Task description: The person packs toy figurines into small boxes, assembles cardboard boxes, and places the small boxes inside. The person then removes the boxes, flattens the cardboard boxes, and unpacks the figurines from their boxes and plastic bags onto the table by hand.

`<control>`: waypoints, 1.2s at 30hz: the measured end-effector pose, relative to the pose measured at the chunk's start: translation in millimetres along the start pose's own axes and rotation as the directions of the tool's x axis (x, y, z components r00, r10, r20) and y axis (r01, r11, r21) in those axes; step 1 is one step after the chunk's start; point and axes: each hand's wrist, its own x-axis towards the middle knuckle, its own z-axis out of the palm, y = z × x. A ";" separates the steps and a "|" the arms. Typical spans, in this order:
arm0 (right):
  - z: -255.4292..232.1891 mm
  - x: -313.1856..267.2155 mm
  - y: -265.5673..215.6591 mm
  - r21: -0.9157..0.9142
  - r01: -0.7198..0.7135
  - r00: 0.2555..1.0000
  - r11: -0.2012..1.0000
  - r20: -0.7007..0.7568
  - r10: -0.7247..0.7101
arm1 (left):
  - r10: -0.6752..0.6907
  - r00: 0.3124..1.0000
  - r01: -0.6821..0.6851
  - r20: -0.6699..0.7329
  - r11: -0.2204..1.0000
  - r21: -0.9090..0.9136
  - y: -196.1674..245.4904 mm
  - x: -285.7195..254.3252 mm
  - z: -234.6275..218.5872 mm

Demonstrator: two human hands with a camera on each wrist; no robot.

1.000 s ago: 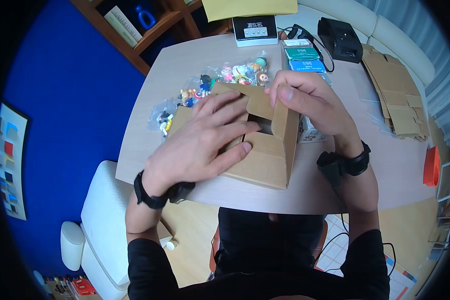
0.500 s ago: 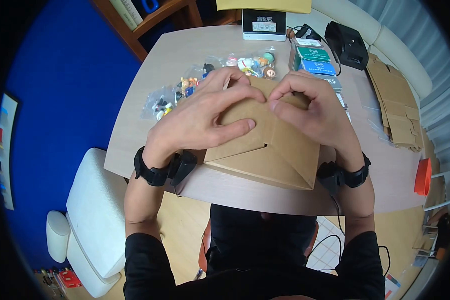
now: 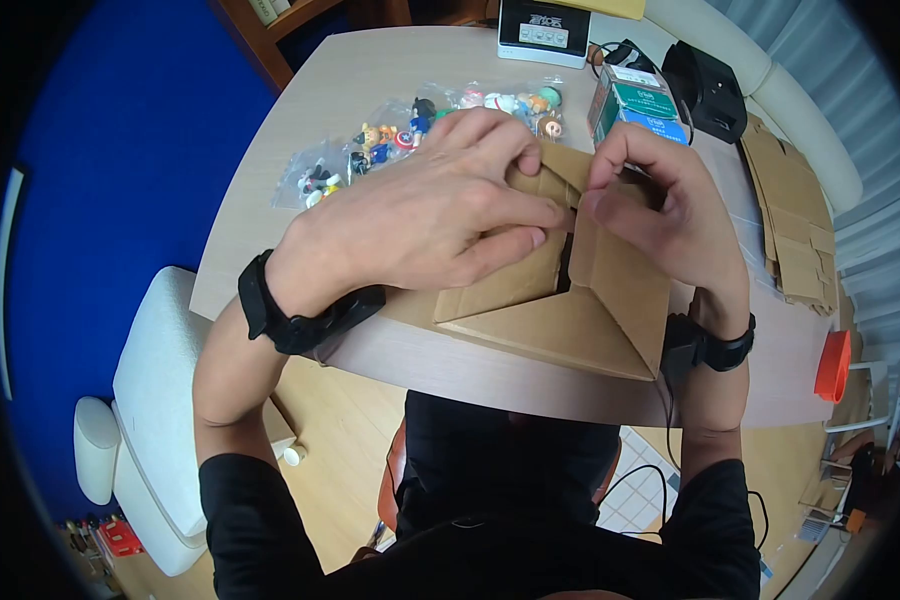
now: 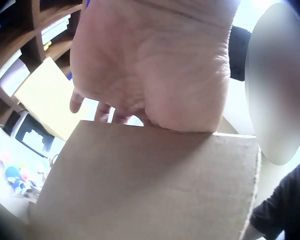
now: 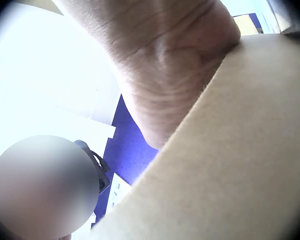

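Note:
A brown cardboard box (image 3: 535, 335) sits near the table's front edge, its top flaps folded across each other with a dark gap between them. My right hand (image 3: 670, 205) pinches the edge of the right flap (image 3: 615, 260) between thumb and bent index finger. Across the left part of the top lies my left hand (image 3: 410, 215), index finger and thumb stretched toward the gap, pressing on the cardboard. In the left wrist view, the palm rests at the top edge of a box wall (image 4: 140, 180). The right wrist view has the box side (image 5: 245, 145) beside my wrist; those fingertips are hidden.
Bagged small figurines (image 3: 375, 145) lie behind the box. Stacked green and blue boxes (image 3: 642, 100) stand behind my right hand, near a black device (image 3: 705, 90). Flattened cardboard (image 3: 790, 215) lies at the right, with an orange-red object (image 3: 832, 365) at the table's edge.
The box has turned and its flaps moved: nearly together half a second ago, they now part at a dark gap. My left hand has slid right across the top; the right still holds a flap.

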 end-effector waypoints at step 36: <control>-18.5 3.2 12.1 0.240 0.013 0.991 0.971 0.129 -0.045 | 0.002 0.997 -0.021 -0.082 0.971 -0.239 4.9 8.1 10.7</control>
